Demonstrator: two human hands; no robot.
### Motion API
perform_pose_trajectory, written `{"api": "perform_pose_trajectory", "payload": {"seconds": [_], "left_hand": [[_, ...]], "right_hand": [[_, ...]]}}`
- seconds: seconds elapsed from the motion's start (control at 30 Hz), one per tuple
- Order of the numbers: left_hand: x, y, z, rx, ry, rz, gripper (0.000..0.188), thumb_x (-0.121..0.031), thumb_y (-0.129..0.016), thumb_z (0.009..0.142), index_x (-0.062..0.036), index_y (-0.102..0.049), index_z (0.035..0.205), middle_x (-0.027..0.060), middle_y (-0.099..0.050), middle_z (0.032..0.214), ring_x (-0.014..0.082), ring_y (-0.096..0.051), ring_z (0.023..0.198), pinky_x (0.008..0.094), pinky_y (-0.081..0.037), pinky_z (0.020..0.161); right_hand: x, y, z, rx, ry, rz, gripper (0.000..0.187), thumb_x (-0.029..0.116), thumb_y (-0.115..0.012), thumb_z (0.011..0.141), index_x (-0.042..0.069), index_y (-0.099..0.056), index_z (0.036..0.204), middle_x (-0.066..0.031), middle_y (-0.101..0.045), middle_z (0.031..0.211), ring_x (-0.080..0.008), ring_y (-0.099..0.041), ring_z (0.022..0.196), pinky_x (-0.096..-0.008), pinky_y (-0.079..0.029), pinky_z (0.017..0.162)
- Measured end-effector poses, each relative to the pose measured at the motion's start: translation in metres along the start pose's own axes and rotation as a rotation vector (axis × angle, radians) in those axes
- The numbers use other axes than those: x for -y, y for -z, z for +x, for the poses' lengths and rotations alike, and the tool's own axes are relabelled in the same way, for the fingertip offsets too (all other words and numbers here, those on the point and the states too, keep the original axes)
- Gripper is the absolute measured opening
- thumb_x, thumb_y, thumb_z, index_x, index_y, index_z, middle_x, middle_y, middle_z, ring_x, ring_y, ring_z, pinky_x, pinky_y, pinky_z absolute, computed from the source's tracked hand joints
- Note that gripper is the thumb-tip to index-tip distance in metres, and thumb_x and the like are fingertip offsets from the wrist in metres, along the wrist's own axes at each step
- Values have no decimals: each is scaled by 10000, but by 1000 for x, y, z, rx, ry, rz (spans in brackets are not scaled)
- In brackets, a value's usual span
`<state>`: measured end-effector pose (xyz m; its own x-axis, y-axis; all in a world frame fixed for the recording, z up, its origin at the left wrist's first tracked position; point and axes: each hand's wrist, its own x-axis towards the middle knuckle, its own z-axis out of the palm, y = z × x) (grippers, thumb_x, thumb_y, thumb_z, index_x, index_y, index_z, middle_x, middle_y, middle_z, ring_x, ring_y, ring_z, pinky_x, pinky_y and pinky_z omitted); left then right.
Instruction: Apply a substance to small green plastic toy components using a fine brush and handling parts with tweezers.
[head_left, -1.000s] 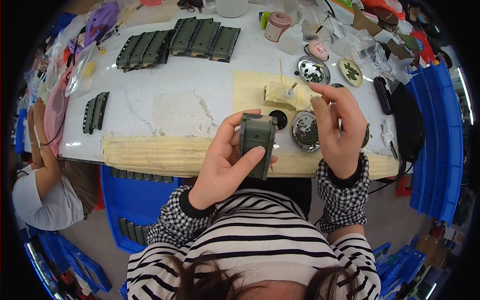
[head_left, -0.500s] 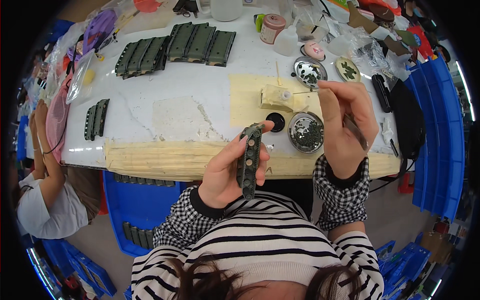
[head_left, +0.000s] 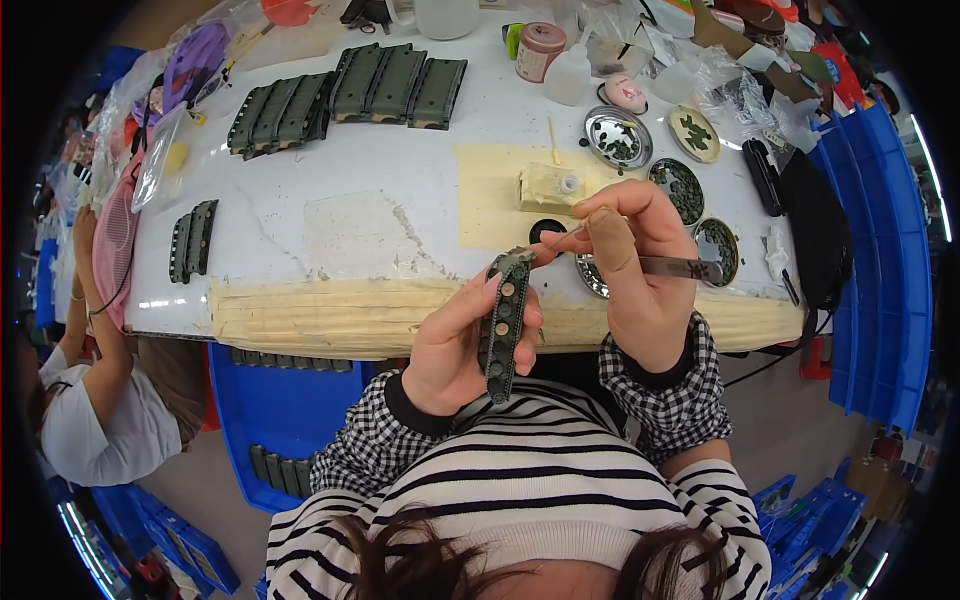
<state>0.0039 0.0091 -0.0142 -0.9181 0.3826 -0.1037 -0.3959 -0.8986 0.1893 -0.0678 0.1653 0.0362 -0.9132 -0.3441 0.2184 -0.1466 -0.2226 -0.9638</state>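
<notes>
My left hand (head_left: 445,340) is wrapped round a dark green toy tank's track piece (head_left: 500,330), long and narrow, with a row of round wheels along its side. It stands nearly upright above the table's front edge. Metal tweezers (head_left: 682,267) are pinched in my right hand (head_left: 645,290), their thin tips reaching left to the upper end of the track piece. Whether the tips hold a small part is too fine to make out. Just behind lies a round black lid (head_left: 547,231), beside a tape-wrapped block with a small bottle (head_left: 548,188).
Round dishes of small green parts (head_left: 677,190) stand at the right, one partly behind my right hand. Rows of green tank pieces (head_left: 395,85) lie at the back left, a smaller pair (head_left: 193,241) nearer. A blue crate (head_left: 270,400) sits below the table; another person (head_left: 110,400) is at the left.
My right hand has moved left and down with the tweezers, from near the dishes to the top of the track piece. My left hand has stayed almost still.
</notes>
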Motion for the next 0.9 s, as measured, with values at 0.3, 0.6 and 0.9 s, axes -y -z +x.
{"api": "perform_pose_trajectory", "payload": {"seconds": [0.3,0.6,0.9], "left_hand": [[-3,8,0,58,-29,80,496,-261,-407,1011,-1,-314,1424,115,-634,963,203,-659,693,301,-566,633],[-14,-21,-8,-188,-226,599,524,-255,-382,1033,-58,-238,1497,166,-529,1259,213,-585,1061,390,-489,966],[-18,-16,-11,-143,-410,1415,461,-106,-606,918,-42,-505,1364,62,-538,1031,127,-502,894,231,-407,801]], "right_hand": [[0,-4,5,-150,37,-11,161,114,-570,965,-40,-560,1011,-40,-602,871,-76,-614,724,-218,-510,673],[-27,23,34,-162,454,-1009,107,-19,-672,803,28,-657,898,-77,-575,825,-169,-579,607,-261,-444,507],[-3,5,9,55,223,-239,86,42,-551,957,-36,-567,990,-65,-579,925,-68,-567,778,-195,-477,674]]}}
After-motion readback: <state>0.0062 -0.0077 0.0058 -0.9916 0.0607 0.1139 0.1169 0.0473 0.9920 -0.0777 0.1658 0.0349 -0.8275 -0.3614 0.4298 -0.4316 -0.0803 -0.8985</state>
